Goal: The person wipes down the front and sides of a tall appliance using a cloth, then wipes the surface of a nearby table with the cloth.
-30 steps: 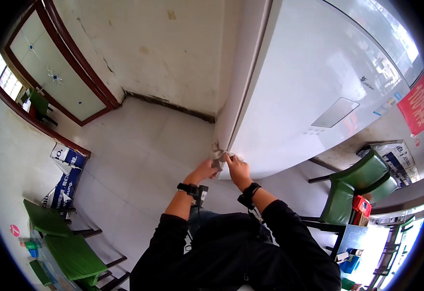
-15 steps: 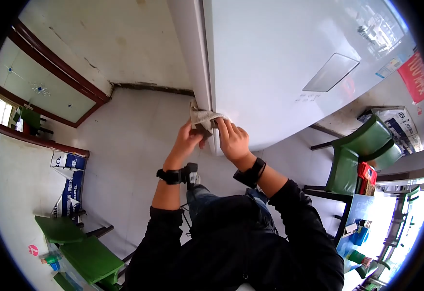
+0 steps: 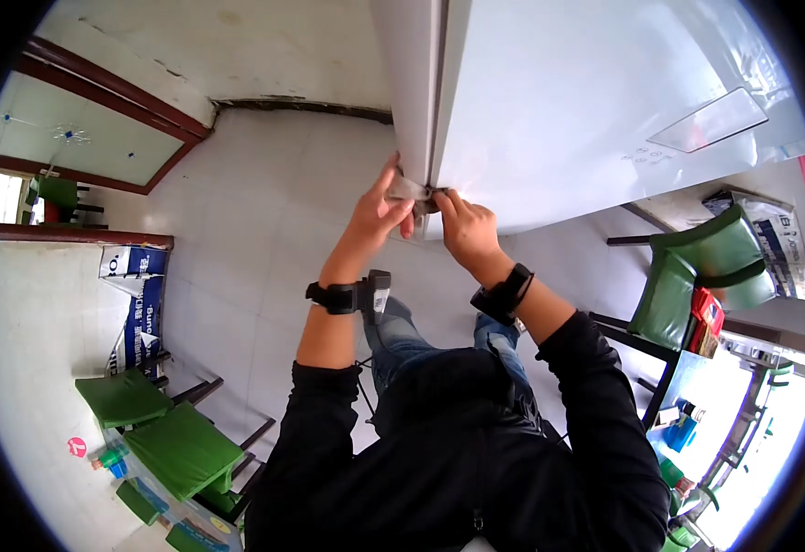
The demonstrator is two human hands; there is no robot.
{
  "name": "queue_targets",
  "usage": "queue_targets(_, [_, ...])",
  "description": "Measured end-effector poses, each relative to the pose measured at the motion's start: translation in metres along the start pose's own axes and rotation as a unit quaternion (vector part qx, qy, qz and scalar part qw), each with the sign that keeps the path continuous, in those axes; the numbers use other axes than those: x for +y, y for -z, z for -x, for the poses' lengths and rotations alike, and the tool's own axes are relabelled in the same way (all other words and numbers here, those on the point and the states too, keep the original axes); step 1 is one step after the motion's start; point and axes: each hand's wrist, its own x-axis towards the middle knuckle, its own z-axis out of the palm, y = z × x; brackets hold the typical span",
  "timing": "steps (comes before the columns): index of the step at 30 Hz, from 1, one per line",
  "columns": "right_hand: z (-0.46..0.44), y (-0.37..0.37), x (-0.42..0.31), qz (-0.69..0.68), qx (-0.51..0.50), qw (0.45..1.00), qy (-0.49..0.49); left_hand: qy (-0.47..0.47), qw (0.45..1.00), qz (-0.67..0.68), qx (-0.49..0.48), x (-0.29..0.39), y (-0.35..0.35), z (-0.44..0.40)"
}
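Directions from frame centre. 8 o'clock: green chairs (image 3: pixel 182 451); just left of them, a small green-and-blue item (image 3: pixel 113 462), too small to tell if it is a container. 9 o'clock: blue-and-white printed board (image 3: pixel 142 313) against the wall. Close in at 12: left hand (image 3: pixel 372 216), partly spread, forefinger extended, thumb apart, cloth (image 3: pixel 407 189) in the space between; whether it is pinched there I cannot tell. Cloth is bunched against the lower edge of a tall white appliance (image 3: pixel 550 101), which rises toward 1 o'clock; door lies against the body along a dark seam, contents hidden. Close in at 2: right hand (image 3: pixel 470 232), fingers curled closed over the cloth's right end at that seam. 3 o'clock: red package (image 3: pixel 708 311) beside a green chair (image 3: pixel 697 267); contents not visible. 4 o'clock: blue box (image 3: pixel 685 432) on a table, contents not visible.
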Motion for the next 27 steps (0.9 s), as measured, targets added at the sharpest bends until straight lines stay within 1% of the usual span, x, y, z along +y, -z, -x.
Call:
queue_targets(1, [-0.006, 0.01, -0.004, 0.002, -0.003, 1.0, -0.003, -0.035, 0.999, -0.007, -0.005, 0.014, -0.003, 0.001])
queue_targets(2, [-0.013, 0.022, -0.007, -0.014, 0.027, 1.0, 0.002, -0.033, 0.999, -0.004, -0.008, 0.025, -0.005, 0.0])
queue_targets(4, [-0.022, 0.044, -0.009, -0.037, 0.075, 0.996, 0.008, -0.087, 0.99, -0.114, 0.014, 0.037, -0.009, -0.007])
queue_targets(9, [-0.03, 0.064, -0.007, -0.054, 0.107, 0.993, -0.017, -0.111, 0.992, -0.049, 0.045, 0.015, -0.016, -0.008])
queue_targets(10, [-0.029, 0.063, -0.007, -0.085, 0.101, 0.99, -0.042, -0.115, 0.991, -0.025, 0.056, 0.006, -0.018, -0.003])
queue_targets(11, [-0.028, 0.062, -0.008, -0.117, 0.095, 0.986, -0.066, -0.114, 0.992, -0.026, 0.053, -0.002, -0.016, 0.001])
queue_targets(12, [-0.027, 0.061, -0.01, -0.115, 0.097, 0.986, -0.067, -0.093, 0.992, -0.054, 0.066, -0.009, -0.011, 0.006])
queue_targets(13, [-0.026, 0.059, -0.014, -0.167, 0.084, 0.973, -0.132, -0.072, 0.991, -0.083, 0.08, -0.014, -0.006, 0.009])
queue_targets(14, [-0.024, 0.058, -0.016, -0.219, 0.071, 0.953, -0.196, -0.074, 0.992, -0.085, 0.061, -0.02, -0.003, 0.012])
queue_targets(15, [-0.024, 0.056, -0.019, -0.218, 0.071, 0.953, -0.197, -0.074, 0.992, -0.085, 0.06, -0.018, -0.005, 0.017])
queue_targets(16, [-0.023, 0.055, -0.022, -0.293, 0.028, 0.92, -0.261, -0.067, 0.988, -0.133, 0.047, -0.013, -0.008, 0.023])
queue_targets(17, [-0.022, 0.055, -0.023, -0.363, -0.015, 0.875, -0.32, -0.061, 0.981, -0.181, 0.034, -0.01, -0.01, 0.026])
queue_targets(18, [-0.025, 0.058, -0.024, -0.383, -0.086, 0.845, -0.364, -0.061, 0.981, -0.181, 0.034, -0.009, -0.011, 0.026])
queue_targets(19, [-0.025, 0.057, -0.024, -0.383, -0.086, 0.845, -0.364, -0.042, 0.971, -0.228, 0.063, -0.008, -0.012, 0.026])
queue_targets(20, [-0.025, 0.057, -0.024, -0.407, -0.112, 0.829, -0.366, -0.022, 0.957, -0.274, 0.092, -0.008, -0.012, 0.026])
queue_targets(21, [-0.026, 0.057, -0.024, -0.43, -0.137, 0.813, -0.368, -0.023, 0.957, -0.275, 0.092, -0.013, -0.008, 0.026])
queue_targets(22, [-0.023, 0.054, -0.022, -0.431, -0.136, 0.813, -0.368, -0.01, 0.959, -0.271, 0.077, -0.021, -0.001, 0.025])
queue_targets(24, [-0.017, 0.048, -0.014, -0.531, -0.144, 0.745, -0.378, 0.001, 0.962, -0.267, 0.06, -0.025, 0.006, 0.026])
queue_targets(25, [-0.016, 0.05, -0.009, -0.53, -0.144, 0.745, -0.378, -0.011, 0.968, -0.241, 0.063, -0.023, 0.006, 0.029])
queue_targets(27, [-0.012, 0.057, 0.0, -0.523, -0.178, 0.788, -0.271, -0.025, 0.974, -0.214, 0.067, -0.017, 0.005, 0.031])
